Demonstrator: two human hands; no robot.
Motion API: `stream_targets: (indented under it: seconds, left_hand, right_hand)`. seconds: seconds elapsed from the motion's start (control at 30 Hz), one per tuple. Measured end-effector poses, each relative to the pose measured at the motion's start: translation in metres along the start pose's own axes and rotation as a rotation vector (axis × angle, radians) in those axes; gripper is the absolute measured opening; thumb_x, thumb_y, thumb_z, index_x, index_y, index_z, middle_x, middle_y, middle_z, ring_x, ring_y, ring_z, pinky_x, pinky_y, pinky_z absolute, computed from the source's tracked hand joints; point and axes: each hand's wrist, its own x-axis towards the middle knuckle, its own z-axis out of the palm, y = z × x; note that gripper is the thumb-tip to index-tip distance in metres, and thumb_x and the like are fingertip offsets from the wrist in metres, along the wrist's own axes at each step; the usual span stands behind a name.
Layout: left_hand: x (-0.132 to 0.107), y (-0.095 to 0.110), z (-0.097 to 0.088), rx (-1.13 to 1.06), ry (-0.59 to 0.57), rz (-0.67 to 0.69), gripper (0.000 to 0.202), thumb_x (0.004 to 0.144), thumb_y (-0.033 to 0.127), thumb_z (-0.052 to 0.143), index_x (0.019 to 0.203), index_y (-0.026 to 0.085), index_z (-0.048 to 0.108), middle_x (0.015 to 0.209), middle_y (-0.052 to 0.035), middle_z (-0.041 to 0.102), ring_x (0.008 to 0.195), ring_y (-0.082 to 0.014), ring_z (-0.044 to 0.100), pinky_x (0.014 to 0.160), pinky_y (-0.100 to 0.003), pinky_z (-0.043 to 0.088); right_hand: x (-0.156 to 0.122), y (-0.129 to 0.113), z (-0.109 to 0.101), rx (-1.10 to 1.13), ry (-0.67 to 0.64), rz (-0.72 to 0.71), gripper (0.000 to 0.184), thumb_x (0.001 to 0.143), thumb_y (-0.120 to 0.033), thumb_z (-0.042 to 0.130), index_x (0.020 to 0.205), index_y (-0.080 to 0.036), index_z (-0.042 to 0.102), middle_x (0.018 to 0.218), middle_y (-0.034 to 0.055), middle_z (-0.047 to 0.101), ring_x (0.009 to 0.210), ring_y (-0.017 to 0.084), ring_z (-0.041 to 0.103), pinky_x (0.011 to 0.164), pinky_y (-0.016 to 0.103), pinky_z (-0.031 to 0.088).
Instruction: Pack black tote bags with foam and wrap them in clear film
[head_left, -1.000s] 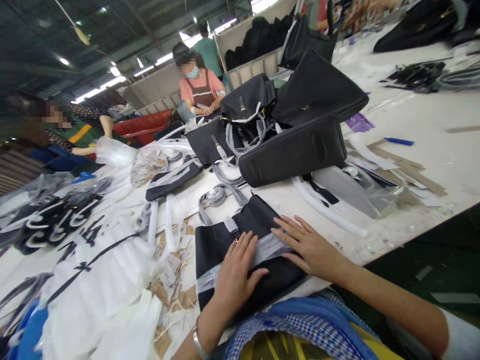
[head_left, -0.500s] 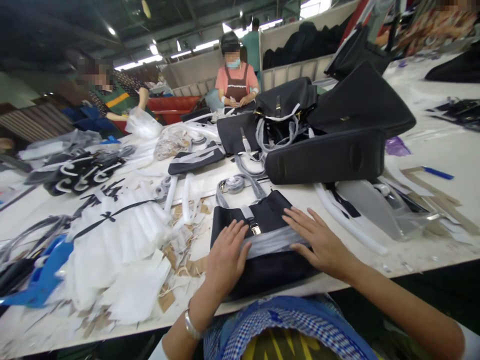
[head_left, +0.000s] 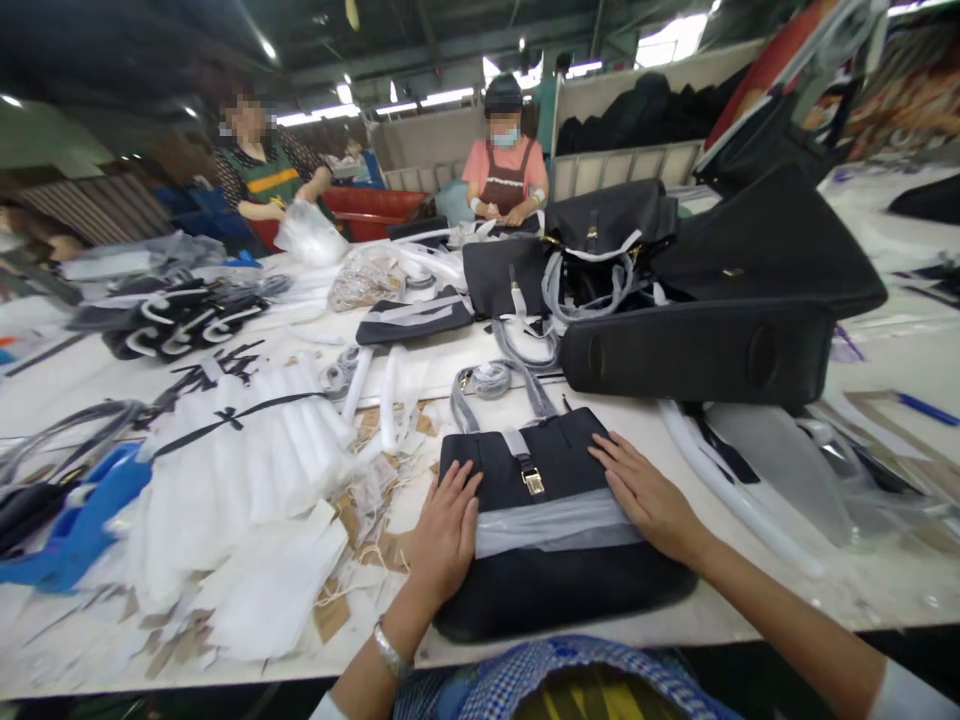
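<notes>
A black handbag (head_left: 562, 590) lies flat on the table in front of me. A band of translucent wrapping (head_left: 555, 522) crosses its middle, and a gold clasp (head_left: 532, 482) sits above that band. Wrapped grey handles (head_left: 544, 400) extend from its far edge. My left hand (head_left: 445, 520) rests along the bag's left side with the fingers stretched out. On the right side, my right hand (head_left: 649, 495) lies flat with its fingers extended over the bag's edge. Neither hand is closed around anything.
A pile of black bags (head_left: 697, 350) stands behind to the right. White padding rolls tied with black ribbon (head_left: 247, 440), paper tags (head_left: 334, 615) and a blue tape dispenser (head_left: 82, 530) lie left. Two co-workers stand across the table, one holding a plastic bag (head_left: 307, 232).
Both hands have moved outward to the bag's sides, uncovering more of its front. The camera view has shifted slightly.
</notes>
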Motion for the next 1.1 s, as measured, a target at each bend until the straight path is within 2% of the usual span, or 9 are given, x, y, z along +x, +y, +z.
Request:
stream_targets:
  seconds: [0.13,0.23,0.3,0.4,0.5,0.63,0.87,0.97,1.1]
  left_hand:
    - [-0.008,-0.004,0.010,-0.068,0.188,-0.154,0.046,0.099,0.025,0.042,0.144,0.024,0.044,0.159,-0.0094,0.030,0.148,-0.0262,0.024,0.115,-0.052,0.034]
    - [-0.014,-0.009,0.008,-0.169,0.242,-0.340,0.060,0.095,0.035,0.051,0.151,0.022,0.032,0.153,-0.0148,0.041,0.141,-0.0287,0.038,0.110,-0.054,0.041]
    - [-0.017,-0.011,-0.001,-0.252,0.158,-0.438,0.068,0.091,0.041,0.056,0.151,0.021,0.031,0.143,-0.0147,0.053,0.133,-0.0303,0.050,0.105,-0.053,0.046]
    - [-0.017,-0.013,-0.024,-0.374,-0.052,-0.506,0.068,0.083,0.047,0.065,0.143,0.023,0.046,0.131,-0.0097,0.064,0.122,-0.0314,0.060,0.102,-0.049,0.049]
    - [-0.011,-0.013,-0.044,-0.527,-0.190,-0.484,0.055,0.078,0.047,0.070,0.128,0.025,0.061,0.118,-0.0039,0.072,0.109,-0.0299,0.067,0.097,-0.044,0.052]
    - [-0.005,-0.008,-0.054,-0.783,-0.284,-0.470,0.049,0.076,0.048,0.072,0.117,0.021,0.067,0.113,-0.0023,0.074,0.105,-0.0275,0.068,0.094,-0.039,0.053]
    - [-0.010,0.013,-0.052,-0.881,-0.100,-0.455,0.063,0.079,0.047,0.070,0.135,0.022,0.055,0.136,-0.0047,0.061,0.127,-0.0278,0.055,0.112,-0.042,0.039]
    - [-0.012,0.007,-0.043,-0.804,-0.042,-0.531,0.071,0.076,0.054,0.069,0.137,0.020,0.055,0.142,-0.0064,0.056,0.136,-0.0305,0.046,0.118,-0.043,0.030]
    - [-0.009,-0.012,-0.031,-0.712,-0.022,-0.630,0.064,0.069,0.059,0.070,0.120,0.020,0.069,0.134,-0.0086,0.063,0.137,-0.0362,0.043,0.120,-0.047,0.024]
  right_hand:
    - [-0.013,0.011,0.004,0.029,0.094,0.241,0.058,0.093,-0.044,0.042,0.146,-0.022,0.041,0.159,0.0074,0.030,0.144,0.029,0.031,0.118,0.052,0.031]
    - [-0.027,0.030,0.002,0.057,0.011,0.311,0.055,0.078,-0.055,0.048,0.124,-0.028,0.064,0.148,0.0070,0.048,0.137,0.035,0.042,0.115,0.052,0.036]
    - [-0.033,0.039,-0.003,0.058,-0.048,0.315,0.053,0.067,-0.057,0.054,0.109,-0.032,0.073,0.140,0.0082,0.056,0.128,0.040,0.051,0.109,0.055,0.042]
    - [-0.029,0.041,-0.013,0.091,-0.175,0.429,0.056,0.057,-0.059,0.059,0.104,-0.033,0.075,0.135,0.0085,0.061,0.120,0.042,0.058,0.105,0.054,0.046]
    - [-0.017,0.030,-0.022,0.121,-0.254,0.615,0.063,0.060,-0.070,0.056,0.104,-0.027,0.074,0.122,0.0122,0.069,0.119,0.041,0.059,0.106,0.053,0.045]
    - [-0.010,0.011,-0.032,0.158,-0.229,0.740,0.077,0.063,-0.079,0.049,0.106,-0.018,0.071,0.123,0.0170,0.068,0.121,0.041,0.058,0.107,0.051,0.044]
    - [-0.024,-0.004,-0.035,0.345,-0.099,0.837,0.077,0.066,-0.077,0.049,0.114,-0.019,0.067,0.130,0.0153,0.063,0.125,0.039,0.055,0.107,0.048,0.045]
    - [-0.023,-0.003,-0.031,0.411,-0.084,0.882,0.082,0.064,-0.076,0.053,0.117,-0.015,0.065,0.132,0.0156,0.063,0.130,0.039,0.050,0.112,0.046,0.040]
    - [-0.014,0.001,-0.032,0.517,-0.026,0.880,0.080,0.065,-0.071,0.059,0.119,-0.013,0.064,0.131,0.0136,0.064,0.132,0.037,0.048,0.111,0.041,0.041]
